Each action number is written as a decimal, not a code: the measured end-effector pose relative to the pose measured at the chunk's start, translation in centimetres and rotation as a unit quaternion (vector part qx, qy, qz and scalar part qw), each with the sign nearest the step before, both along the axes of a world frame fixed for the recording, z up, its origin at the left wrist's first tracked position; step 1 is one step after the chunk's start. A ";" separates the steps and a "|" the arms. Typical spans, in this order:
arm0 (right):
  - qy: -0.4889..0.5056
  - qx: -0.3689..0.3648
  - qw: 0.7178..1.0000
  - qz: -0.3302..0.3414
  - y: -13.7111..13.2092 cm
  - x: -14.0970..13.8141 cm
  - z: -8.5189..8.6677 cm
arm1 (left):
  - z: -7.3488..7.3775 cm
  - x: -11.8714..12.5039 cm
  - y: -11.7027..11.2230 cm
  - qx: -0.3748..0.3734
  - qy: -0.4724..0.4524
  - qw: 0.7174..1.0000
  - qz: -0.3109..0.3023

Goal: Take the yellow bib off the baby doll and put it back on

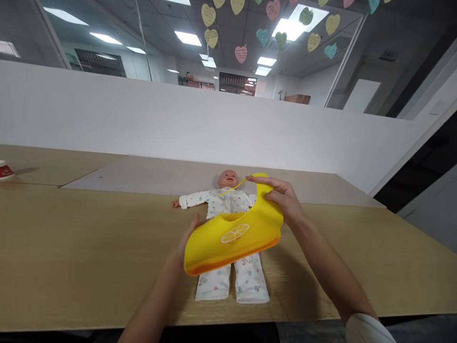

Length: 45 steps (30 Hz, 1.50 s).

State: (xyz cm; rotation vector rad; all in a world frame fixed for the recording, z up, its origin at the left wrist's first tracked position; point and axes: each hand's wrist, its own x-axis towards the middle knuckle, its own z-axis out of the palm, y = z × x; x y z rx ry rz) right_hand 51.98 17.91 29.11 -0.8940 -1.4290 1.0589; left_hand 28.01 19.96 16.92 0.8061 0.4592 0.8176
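Both hands, left hand and right hand, grasp yellow bib over doll mid-worktop; floppy bib could slip, missing the neck.

A baby doll is lying flat across the middle of the wooden table, taking up the space under a raised yellow bib. Bare tabletop is stretching wide to either side (a small red-and-white object is sitting far left). A white partition wall is closing off the far edge.
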 end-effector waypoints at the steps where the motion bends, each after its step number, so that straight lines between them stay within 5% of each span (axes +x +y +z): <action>1: 0.003 -0.008 1.000 0.005 -0.2 -0.2 -0.7 | -0.2 -0.1 -1.2 -0.027 -0.014 1.000 0.005; 5: -0.014 -0.020 0.999 0.046 -1.5 0.0 -3.2 | -0.5 1.0 -5.2 -0.016 -0.027 0.993 0.112; 9: -0.023 0.000 0.999 0.035 -2.5 1.6 -2.8 | 2.2 1.5 -5.1 0.011 0.023 0.976 0.217; 14: -0.061 0.042 0.997 -0.030 1.5 3.0 0.3 | 8.5 0.4 1.8 0.159 0.134 0.960 0.188; 18: -0.076 0.049 0.995 -0.048 8.9 3.2 -0.4 | 10.4 0.7 9.4 0.258 0.226 0.927 0.153; 24: -0.216 0.061 0.966 -0.131 18.8 2.9 -6.3 | 6.2 1.6 18.3 0.290 0.320 0.879 0.204; 31: -0.406 0.034 0.898 -0.167 22.2 2.3 -11.8 | 0.9 1.5 22.2 0.241 0.377 0.870 0.208; 35: -0.349 -0.038 0.922 -0.161 23.5 2.8 -13.3 | -0.2 1.8 22.9 0.233 0.362 0.886 0.172; 39: -0.233 -0.112 0.965 -0.041 25.0 3.6 -14.4 | -1.0 2.2 23.4 0.178 0.331 0.919 0.116; 45: -0.055 -0.255 0.965 0.021 28.2 4.4 -15.6 | -1.9 2.4 24.8 0.071 0.211 0.965 0.137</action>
